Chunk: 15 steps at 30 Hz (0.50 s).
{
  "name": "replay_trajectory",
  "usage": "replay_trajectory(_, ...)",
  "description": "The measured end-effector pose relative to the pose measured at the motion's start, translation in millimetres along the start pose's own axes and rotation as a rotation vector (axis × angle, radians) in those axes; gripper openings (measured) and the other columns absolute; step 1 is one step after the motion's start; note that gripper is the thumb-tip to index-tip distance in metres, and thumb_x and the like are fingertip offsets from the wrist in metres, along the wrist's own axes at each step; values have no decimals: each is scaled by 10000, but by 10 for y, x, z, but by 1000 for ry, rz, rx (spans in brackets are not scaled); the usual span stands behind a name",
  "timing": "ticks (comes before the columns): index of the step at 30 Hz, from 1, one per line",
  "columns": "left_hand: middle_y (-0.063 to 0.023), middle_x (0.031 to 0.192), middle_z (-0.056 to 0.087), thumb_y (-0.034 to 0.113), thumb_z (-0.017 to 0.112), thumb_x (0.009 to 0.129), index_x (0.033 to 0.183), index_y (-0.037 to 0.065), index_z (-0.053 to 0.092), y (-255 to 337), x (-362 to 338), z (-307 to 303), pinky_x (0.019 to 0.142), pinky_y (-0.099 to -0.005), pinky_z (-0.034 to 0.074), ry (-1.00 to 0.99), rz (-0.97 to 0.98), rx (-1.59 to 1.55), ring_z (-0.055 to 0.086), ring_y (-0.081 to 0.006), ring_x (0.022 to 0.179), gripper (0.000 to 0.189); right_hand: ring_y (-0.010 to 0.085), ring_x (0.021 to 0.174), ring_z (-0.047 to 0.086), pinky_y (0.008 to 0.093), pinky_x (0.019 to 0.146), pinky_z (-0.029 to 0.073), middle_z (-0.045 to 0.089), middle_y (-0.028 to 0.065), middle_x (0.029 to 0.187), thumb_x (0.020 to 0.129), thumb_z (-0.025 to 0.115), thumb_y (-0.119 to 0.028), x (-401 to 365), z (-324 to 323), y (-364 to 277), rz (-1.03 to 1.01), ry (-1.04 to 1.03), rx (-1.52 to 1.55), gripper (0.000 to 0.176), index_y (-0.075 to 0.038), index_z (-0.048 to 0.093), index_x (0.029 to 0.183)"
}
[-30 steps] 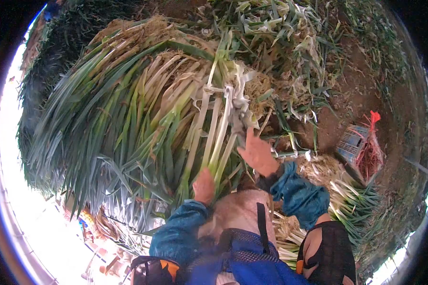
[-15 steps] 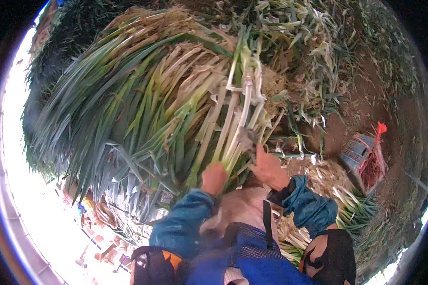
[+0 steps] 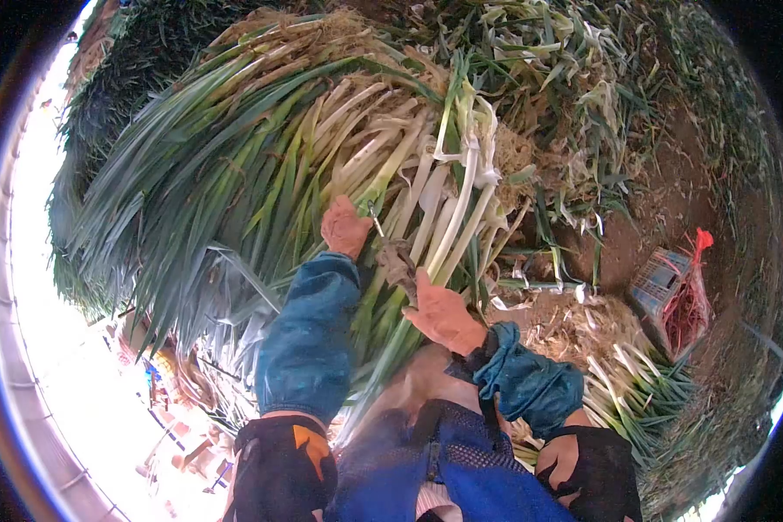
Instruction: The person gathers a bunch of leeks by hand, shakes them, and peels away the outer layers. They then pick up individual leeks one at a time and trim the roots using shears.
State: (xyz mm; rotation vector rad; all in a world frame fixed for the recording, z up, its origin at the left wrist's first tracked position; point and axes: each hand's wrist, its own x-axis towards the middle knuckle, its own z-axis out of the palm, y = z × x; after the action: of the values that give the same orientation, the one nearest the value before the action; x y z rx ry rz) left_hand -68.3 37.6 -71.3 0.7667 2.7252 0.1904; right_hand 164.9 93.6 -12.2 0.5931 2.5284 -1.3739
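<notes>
A large heap of long green onions (image 3: 235, 174) lies in front of me, dark green leaves to the left and pale stalks and roots towards the upper middle. My left hand (image 3: 345, 228) is on this heap, its fingers curled at a green onion stalk and partly hidden. My right hand (image 3: 448, 315) grips a grimy grey pistol-like tool (image 3: 398, 264), whose thin metal tip points up-left towards my left hand. Just beyond the tool, several whiter stalks (image 3: 465, 196) lie lengthwise on top of the heap.
Loose peelings and torn leaves (image 3: 574, 104) cover the upper right. On the soil stands a blue and clear bag (image 3: 670, 296) of red strings with a red tie. More green onions (image 3: 626, 383) lie by my right knee. A green leafy pile (image 3: 148, 52) rises at upper left.
My left hand has moved forward and left from near my lap onto the heap. My right hand has shifted left and slightly down with the tool, which now points up-left.
</notes>
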Motion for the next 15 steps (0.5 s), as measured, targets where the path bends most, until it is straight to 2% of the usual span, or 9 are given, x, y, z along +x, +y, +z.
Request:
replay_trajectory(2,-226,886,601,233,695,625,944,8,493,2,-31,36,717,-457,458,-38,-74,-96,582,-402,844,440,396,841,580,428,685,480,584,247,870,779,627,-308,-2,84,56,-18,15,-5,784,132,241,1301)
replay_trajectory(3,-233,879,602,236,692,629,956,2,488,10,-50,9,717,-460,457,-58,-94,-119,582,-410,845,452,358,686,586,424,566,475,563,180,771,804,590,-297,15,9,32,36,23,-13,721,137,261,1275)
replay_trajectory(6,-247,858,604,235,674,636,993,1,468,6,-124,-61,719,-467,452,-120,-117,-254,576,-432,846,473,379,675,581,436,586,476,567,193,757,800,596,-296,-130,27,35,10,73,-13,728,138,253,1273)
replay_trajectory(9,-257,860,605,234,660,637,1040,7,438,2,-257,-68,725,-472,445,-114,-115,-384,571,-444,849,513,408,664,574,452,614,475,568,219,741,794,596,-283,-326,19,-83,-117,158,88,713,116,258,1279)
replay_trajectory(12,-267,881,605,236,656,633,1103,9,407,-34,-457,-53,739,-471,445,-131,-121,-467,574,-442,857,579,428,690,570,467,639,472,568,234,749,789,589,-269,-79,-95,-74,49,129,75,633,83,308,1234)
replay_trajectory(15,-268,913,604,236,657,631,1152,11,390,-38,-673,-89,763,-467,445,-158,-172,-429,579,-431,880,627,421,797,558,476,694,451,567,273,844,798,583,-284,313,-302,-35,311,-31,60,650,92,301,1246)
